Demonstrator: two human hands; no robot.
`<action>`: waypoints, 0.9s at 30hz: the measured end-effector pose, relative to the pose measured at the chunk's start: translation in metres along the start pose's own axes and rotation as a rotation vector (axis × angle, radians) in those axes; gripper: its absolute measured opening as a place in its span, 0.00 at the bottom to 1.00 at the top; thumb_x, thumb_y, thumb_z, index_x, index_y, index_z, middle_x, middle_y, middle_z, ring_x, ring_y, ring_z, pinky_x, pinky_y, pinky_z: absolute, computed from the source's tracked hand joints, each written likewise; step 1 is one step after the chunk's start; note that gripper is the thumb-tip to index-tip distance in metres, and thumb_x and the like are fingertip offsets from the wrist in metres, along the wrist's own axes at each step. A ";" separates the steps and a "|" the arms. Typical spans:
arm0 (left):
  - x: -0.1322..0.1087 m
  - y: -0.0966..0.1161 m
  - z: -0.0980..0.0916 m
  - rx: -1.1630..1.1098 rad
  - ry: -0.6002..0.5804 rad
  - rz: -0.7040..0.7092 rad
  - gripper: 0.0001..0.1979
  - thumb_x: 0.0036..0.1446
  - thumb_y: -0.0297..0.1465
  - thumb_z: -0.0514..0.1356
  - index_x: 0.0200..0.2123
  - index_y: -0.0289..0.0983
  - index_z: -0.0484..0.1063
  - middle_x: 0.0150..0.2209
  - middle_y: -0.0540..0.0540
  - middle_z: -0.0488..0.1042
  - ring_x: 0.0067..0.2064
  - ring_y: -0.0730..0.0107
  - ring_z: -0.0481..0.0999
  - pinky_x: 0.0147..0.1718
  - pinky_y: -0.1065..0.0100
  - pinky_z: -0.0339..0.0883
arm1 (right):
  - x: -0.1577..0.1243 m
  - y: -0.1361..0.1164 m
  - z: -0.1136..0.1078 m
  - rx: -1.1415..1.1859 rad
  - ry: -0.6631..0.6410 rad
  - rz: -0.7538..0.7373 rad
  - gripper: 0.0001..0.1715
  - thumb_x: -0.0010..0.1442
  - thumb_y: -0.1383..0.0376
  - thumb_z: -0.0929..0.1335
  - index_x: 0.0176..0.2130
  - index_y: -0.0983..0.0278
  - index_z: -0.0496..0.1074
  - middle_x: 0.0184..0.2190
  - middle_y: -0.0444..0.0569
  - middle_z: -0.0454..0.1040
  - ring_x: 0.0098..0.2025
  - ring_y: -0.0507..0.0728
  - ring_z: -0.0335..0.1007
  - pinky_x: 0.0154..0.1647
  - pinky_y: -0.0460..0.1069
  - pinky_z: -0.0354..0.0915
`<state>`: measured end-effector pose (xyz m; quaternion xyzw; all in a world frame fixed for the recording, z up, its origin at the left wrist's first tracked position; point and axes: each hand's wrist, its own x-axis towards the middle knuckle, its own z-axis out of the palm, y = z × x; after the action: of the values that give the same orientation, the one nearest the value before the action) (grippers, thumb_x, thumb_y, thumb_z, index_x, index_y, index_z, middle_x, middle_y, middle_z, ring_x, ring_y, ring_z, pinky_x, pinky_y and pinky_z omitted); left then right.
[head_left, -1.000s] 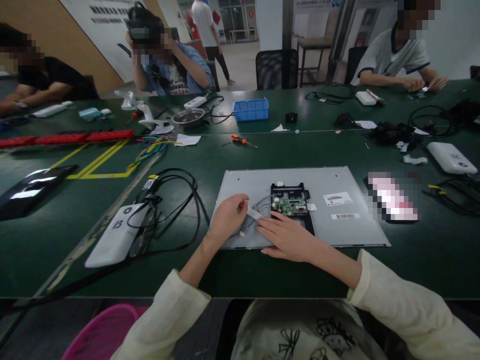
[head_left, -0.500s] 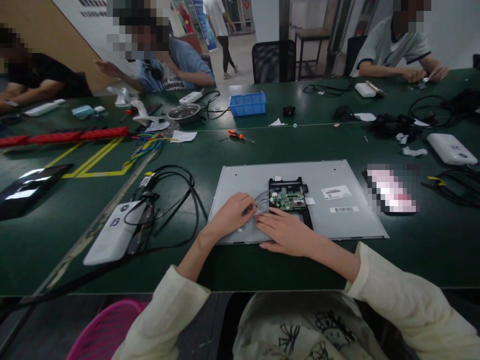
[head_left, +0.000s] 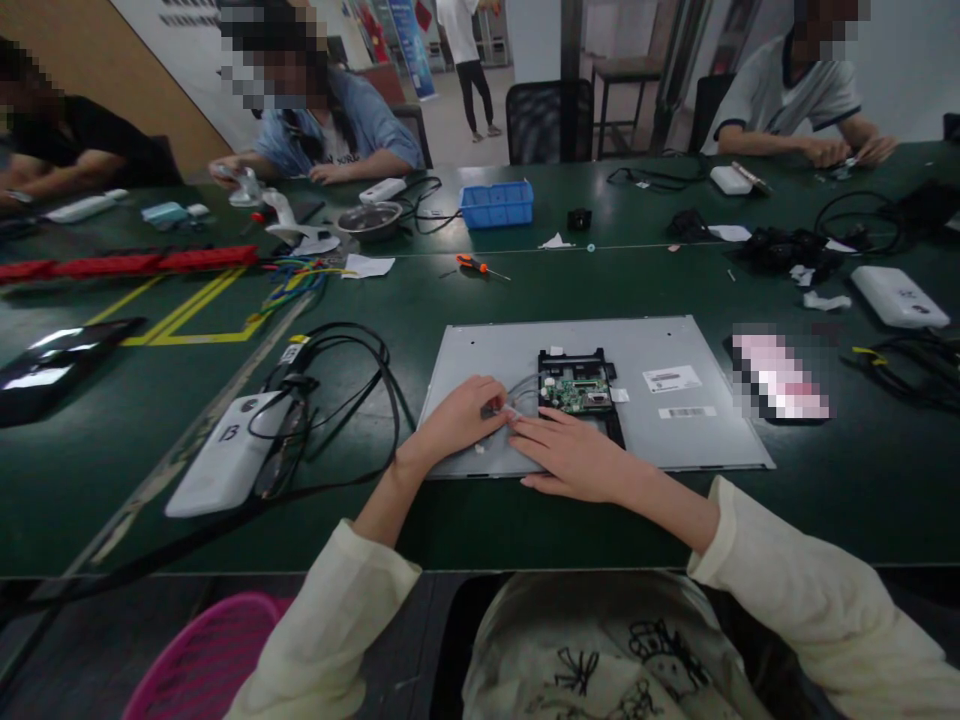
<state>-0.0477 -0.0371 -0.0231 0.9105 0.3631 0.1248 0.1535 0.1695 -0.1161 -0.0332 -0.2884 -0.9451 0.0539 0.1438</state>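
A flat grey metal display panel (head_left: 712,350) lies on the table before me, back side up. Set in its middle is a green circuit board (head_left: 581,393) in a black frame (head_left: 570,358). Thin grey cables (head_left: 525,386) run from the board leftward to the fingertips of my left hand (head_left: 466,412), which is closed in a pinch on them. My right hand (head_left: 574,455) rests on the panel's lower part with fingers stretched out, its fingertips beside the left ones. A small whitish piece shows between the two hands; its kind is unclear.
To the left lie a white power bank (head_left: 225,455) and looped black cables (head_left: 386,370). A phone (head_left: 780,375) lies right of the panel. Beyond are an orange screwdriver (head_left: 474,264), a blue bin (head_left: 496,205) and a metal bowl (head_left: 370,221). Several people are across the table.
Both my hands stay at nearly the same spot, with slight finger movement. Across the table, a person in blue has lowered their hands, one now at a white object. A walker behind has moved right.
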 end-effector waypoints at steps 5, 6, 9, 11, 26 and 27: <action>0.000 -0.003 -0.001 -0.011 -0.011 -0.025 0.06 0.61 0.32 0.52 0.35 0.38 0.67 0.33 0.47 0.68 0.38 0.65 0.68 0.40 0.65 0.63 | -0.005 -0.002 -0.001 0.022 -0.002 0.010 0.27 0.67 0.56 0.60 0.58 0.71 0.65 0.61 0.61 0.65 0.63 0.62 0.59 0.67 0.59 0.50; 0.000 -0.003 -0.001 -0.011 -0.006 -0.028 0.06 0.61 0.32 0.52 0.36 0.38 0.67 0.34 0.47 0.68 0.38 0.65 0.68 0.40 0.64 0.63 | -0.006 -0.002 -0.002 0.028 -0.002 0.013 0.27 0.67 0.56 0.60 0.58 0.71 0.65 0.61 0.61 0.64 0.63 0.62 0.59 0.67 0.59 0.50; -0.001 -0.007 -0.001 -0.004 0.001 -0.038 0.06 0.61 0.32 0.52 0.37 0.38 0.67 0.34 0.47 0.68 0.37 0.65 0.68 0.39 0.64 0.63 | -0.009 -0.002 -0.004 0.053 -0.005 0.022 0.27 0.67 0.56 0.60 0.58 0.70 0.65 0.61 0.61 0.64 0.63 0.61 0.59 0.66 0.59 0.52; -0.001 -0.009 -0.001 0.018 0.007 -0.056 0.06 0.61 0.31 0.51 0.36 0.38 0.67 0.33 0.47 0.68 0.37 0.64 0.68 0.39 0.64 0.63 | -0.010 -0.002 -0.006 0.073 -0.007 0.023 0.26 0.66 0.56 0.61 0.57 0.69 0.65 0.61 0.61 0.64 0.63 0.61 0.59 0.66 0.59 0.53; -0.001 -0.010 -0.002 0.054 0.141 -0.138 0.04 0.60 0.29 0.52 0.35 0.38 0.66 0.32 0.48 0.68 0.36 0.66 0.69 0.38 0.65 0.62 | -0.014 0.000 -0.014 0.085 -0.009 0.001 0.21 0.68 0.60 0.60 0.55 0.68 0.67 0.58 0.58 0.68 0.59 0.60 0.64 0.64 0.58 0.56; -0.001 -0.009 -0.002 0.036 0.179 -0.146 0.04 0.60 0.28 0.52 0.35 0.38 0.66 0.33 0.48 0.68 0.37 0.66 0.69 0.38 0.65 0.63 | -0.014 0.001 -0.015 0.096 -0.003 0.001 0.21 0.67 0.60 0.60 0.55 0.67 0.67 0.58 0.58 0.69 0.59 0.60 0.65 0.63 0.58 0.57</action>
<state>-0.0547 -0.0308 -0.0251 0.8694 0.4431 0.1876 0.1125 0.1859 -0.1231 -0.0222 -0.2814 -0.9415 0.0995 0.1562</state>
